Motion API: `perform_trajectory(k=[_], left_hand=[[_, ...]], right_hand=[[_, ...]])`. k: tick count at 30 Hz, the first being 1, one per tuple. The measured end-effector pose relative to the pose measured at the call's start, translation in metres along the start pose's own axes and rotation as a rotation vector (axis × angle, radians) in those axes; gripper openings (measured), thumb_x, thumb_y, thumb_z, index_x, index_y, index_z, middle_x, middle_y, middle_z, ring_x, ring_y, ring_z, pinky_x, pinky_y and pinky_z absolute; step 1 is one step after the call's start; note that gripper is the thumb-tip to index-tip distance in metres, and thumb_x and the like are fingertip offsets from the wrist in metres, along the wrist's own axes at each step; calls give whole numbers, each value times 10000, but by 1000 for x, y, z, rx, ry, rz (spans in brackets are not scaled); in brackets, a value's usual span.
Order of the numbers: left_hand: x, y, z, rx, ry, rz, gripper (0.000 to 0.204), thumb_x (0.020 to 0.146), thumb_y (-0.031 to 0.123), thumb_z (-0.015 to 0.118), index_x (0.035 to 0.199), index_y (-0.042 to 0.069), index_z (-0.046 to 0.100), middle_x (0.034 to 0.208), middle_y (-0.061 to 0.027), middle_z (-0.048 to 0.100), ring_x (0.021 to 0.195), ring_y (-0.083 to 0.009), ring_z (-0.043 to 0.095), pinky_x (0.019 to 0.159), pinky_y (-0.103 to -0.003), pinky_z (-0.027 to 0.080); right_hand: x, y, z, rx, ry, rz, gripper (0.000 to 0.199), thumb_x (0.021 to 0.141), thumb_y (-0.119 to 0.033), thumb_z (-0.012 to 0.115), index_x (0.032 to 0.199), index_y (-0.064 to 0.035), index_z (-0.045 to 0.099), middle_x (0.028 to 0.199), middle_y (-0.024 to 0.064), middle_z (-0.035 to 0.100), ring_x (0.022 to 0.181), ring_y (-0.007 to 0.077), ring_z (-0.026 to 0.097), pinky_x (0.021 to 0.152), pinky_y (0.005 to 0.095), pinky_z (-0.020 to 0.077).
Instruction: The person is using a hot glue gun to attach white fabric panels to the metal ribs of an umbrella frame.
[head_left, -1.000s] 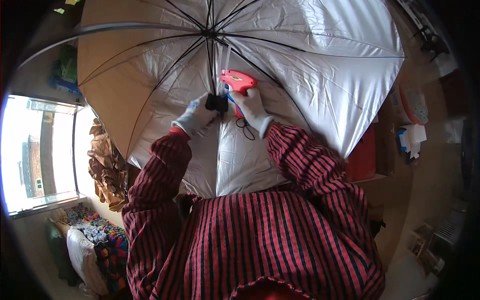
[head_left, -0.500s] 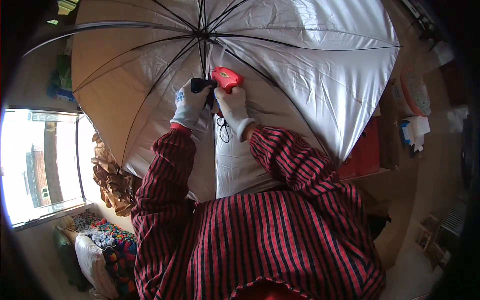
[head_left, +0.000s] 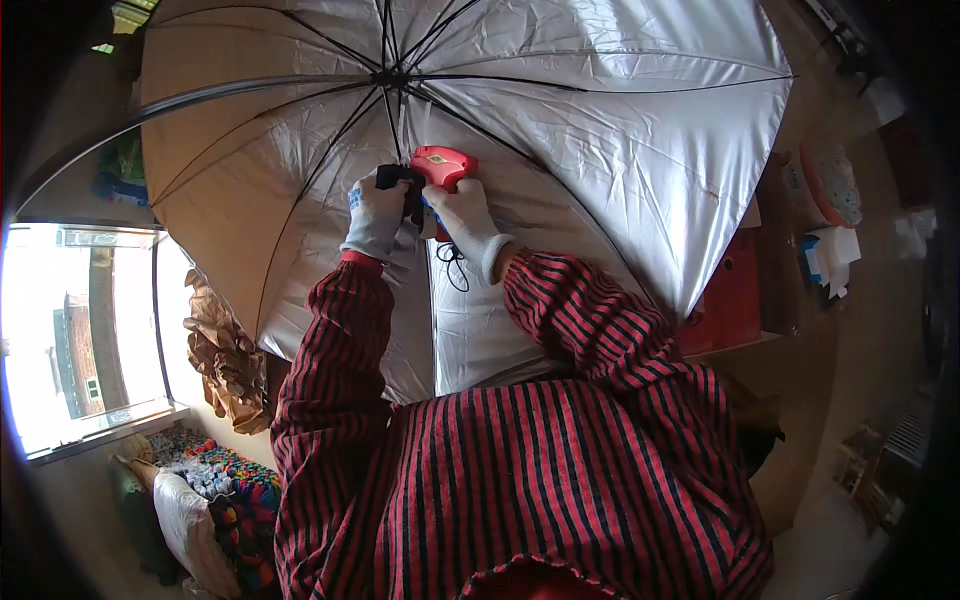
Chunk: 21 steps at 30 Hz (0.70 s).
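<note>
An open umbrella (head_left: 560, 130) with a silvery inside and dark ribs spreads in front of me. My gloved right hand (head_left: 464, 214) is closed round a red tagging gun (head_left: 445, 166). Close beside it, my gloved left hand (head_left: 376, 219) pinches a black piece (head_left: 392, 177) whose kind I cannot make out; it meets the front of the gun. A thin black cord loop (head_left: 453, 268) dangles below the hands. The umbrella's shaft (head_left: 200, 95) runs from the hub off to the left.
At the left are a bright window (head_left: 85, 330), crumpled brown paper (head_left: 222, 350) and a multicoloured knitted cover (head_left: 235, 475). A red box (head_left: 732, 300) stands right of the canopy, with a round tub (head_left: 830, 185) and white-and-blue packaging (head_left: 832, 258) beyond.
The tagging gun has tilted and shifted slightly left and down, along with the black piece. The umbrella's hub has moved a little left and down.
</note>
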<state>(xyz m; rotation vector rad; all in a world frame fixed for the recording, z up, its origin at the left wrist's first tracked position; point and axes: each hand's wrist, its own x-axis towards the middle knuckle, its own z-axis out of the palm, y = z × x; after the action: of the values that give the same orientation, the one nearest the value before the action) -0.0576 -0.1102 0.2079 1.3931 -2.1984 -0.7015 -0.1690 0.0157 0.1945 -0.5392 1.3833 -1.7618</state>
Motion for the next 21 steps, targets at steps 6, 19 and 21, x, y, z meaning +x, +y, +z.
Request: perform_trajectory(k=[6, 19, 21], left_hand=[[-18, 34, -2, -71, 16, 11, 201, 782, 109, 648, 938, -17, 672, 758, -99, 676, 652, -140, 625, 580, -285, 501], [-20, 19, -11, -281, -50, -46, 180, 786, 107, 620, 915, -2, 680, 732, -92, 668, 630, -136, 620, 572, -269, 489], [-18, 18, -11, -288, -50, -46, 175, 777, 98, 613, 906, 5, 687, 722, -99, 669, 633, -143, 622, 585, -272, 487]], right_hand=[[11, 4, -12, 13, -79, 22, 251, 820, -235, 624, 756, 7, 619, 651, -5, 565, 607, 69, 509, 554, 284, 428], [53, 18, -55, 319, -809, -3, 176, 848, -218, 589, 936, -66, 603, 877, 52, 641, 799, 157, 636, 719, 302, 514], [53, 11, -58, 358, -822, 36, 168, 851, -210, 579, 943, -71, 597, 884, 52, 649, 808, 168, 644, 732, 310, 523]])
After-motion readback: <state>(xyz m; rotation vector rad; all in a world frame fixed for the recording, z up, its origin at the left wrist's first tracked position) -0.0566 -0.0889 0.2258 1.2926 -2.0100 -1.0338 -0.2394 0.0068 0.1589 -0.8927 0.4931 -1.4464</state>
